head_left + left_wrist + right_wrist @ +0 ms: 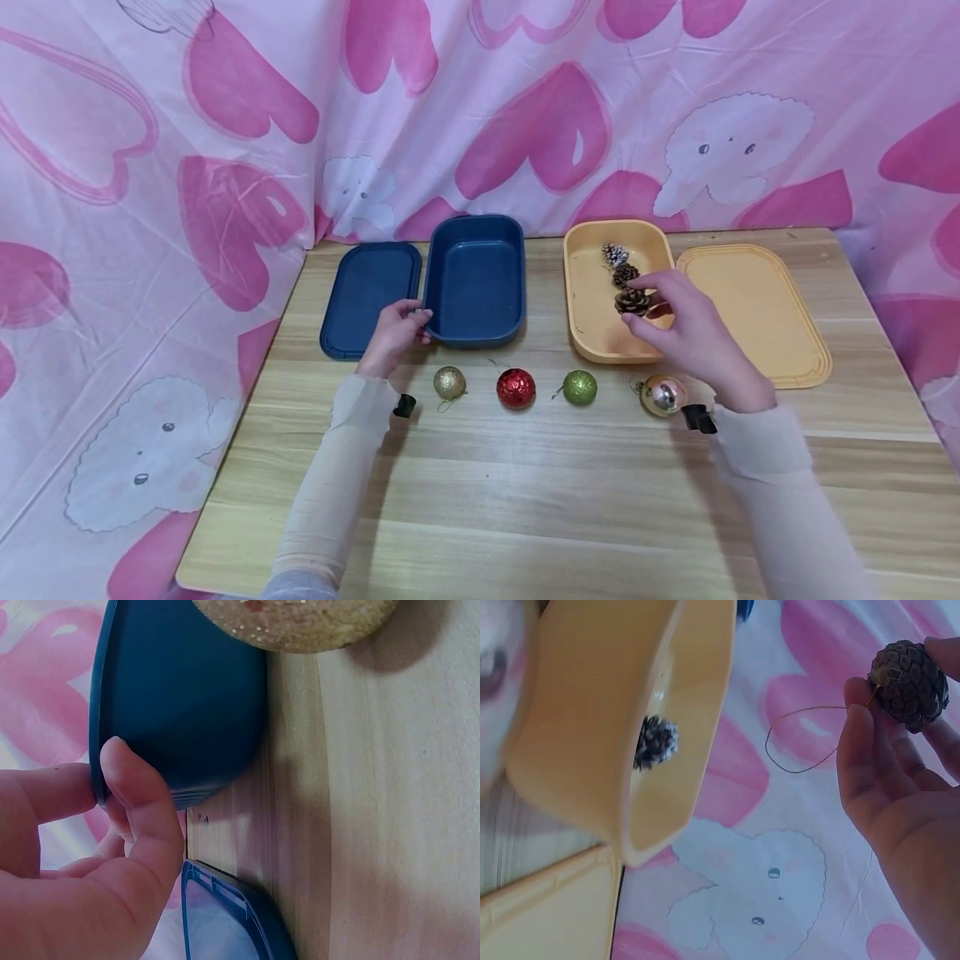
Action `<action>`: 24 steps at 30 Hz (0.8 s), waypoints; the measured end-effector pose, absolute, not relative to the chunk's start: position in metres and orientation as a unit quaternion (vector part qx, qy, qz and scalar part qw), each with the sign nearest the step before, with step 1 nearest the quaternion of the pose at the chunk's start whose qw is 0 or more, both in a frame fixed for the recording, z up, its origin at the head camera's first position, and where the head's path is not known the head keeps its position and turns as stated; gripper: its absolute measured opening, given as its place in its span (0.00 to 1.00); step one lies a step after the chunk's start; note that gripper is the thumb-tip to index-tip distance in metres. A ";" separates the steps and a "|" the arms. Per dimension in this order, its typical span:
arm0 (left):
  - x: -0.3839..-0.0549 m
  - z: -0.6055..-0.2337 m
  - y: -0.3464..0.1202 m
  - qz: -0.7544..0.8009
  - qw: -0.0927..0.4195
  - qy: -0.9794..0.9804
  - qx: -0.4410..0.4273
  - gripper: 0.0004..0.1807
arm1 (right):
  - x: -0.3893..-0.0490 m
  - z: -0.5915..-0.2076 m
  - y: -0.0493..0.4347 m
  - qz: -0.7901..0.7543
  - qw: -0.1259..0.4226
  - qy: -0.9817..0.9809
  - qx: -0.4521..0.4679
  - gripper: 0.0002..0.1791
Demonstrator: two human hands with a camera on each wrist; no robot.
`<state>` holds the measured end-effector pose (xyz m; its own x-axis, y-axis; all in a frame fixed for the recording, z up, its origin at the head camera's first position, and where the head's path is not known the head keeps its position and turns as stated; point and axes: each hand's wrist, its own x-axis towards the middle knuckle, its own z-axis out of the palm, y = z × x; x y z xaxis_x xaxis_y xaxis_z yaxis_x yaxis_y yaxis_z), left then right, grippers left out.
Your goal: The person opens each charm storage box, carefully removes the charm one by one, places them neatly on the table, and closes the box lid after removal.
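Observation:
My left hand (397, 333) pinches the rim of a blue plastic box (480, 283) at its near left corner, thumb outside in the left wrist view. Over a yellow plastic box (577, 321), my right hand (693, 337) holds a brown pine cone (632, 302) between thumb and fingers. In the right wrist view a thin gold string loop (802, 709) hangs from that pine cone. Inside the yellow box lie another brown pine cone (625, 275) and a white-tipped pine cone (615, 253). The blue box has nothing in it.
A blue lid (371, 292) lies left of the blue box, a yellow lid (757, 317) right of the yellow one. In front sit a glittery gold ball (449, 382), red ball (516, 389), green ball (580, 387) and shiny gold ball (663, 395). A pink-patterned curtain (525, 108) hangs behind.

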<state>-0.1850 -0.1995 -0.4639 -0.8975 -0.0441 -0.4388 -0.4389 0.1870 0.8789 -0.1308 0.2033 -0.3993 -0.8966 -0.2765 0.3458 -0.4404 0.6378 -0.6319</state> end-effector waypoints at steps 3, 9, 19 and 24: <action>-0.185 -0.464 -0.199 0.617 0.160 0.754 -0.160 0.24 | -0.127 -0.398 0.199 0.390 0.101 -0.892 0.206 0.21; -0.185 -0.464 -0.199 0.618 0.160 0.753 -0.161 0.24 | -0.121 -0.403 0.189 0.403 0.086 -0.886 0.215 0.21; -0.186 -0.463 -0.199 0.616 0.162 0.754 -0.160 0.25 | -0.115 -0.409 0.170 0.417 0.103 -0.870 0.242 0.21; -0.185 -0.462 -0.199 0.617 0.167 0.752 -0.164 0.25 | -0.106 -0.410 0.156 0.428 0.066 -0.869 0.240 0.21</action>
<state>-0.1849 -0.1994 -0.4624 -0.8911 -0.0404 -0.4521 -0.4513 0.1854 0.8729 -0.1064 0.1562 -0.4104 -0.8764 -0.3592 0.3206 -0.4730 0.5181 -0.7126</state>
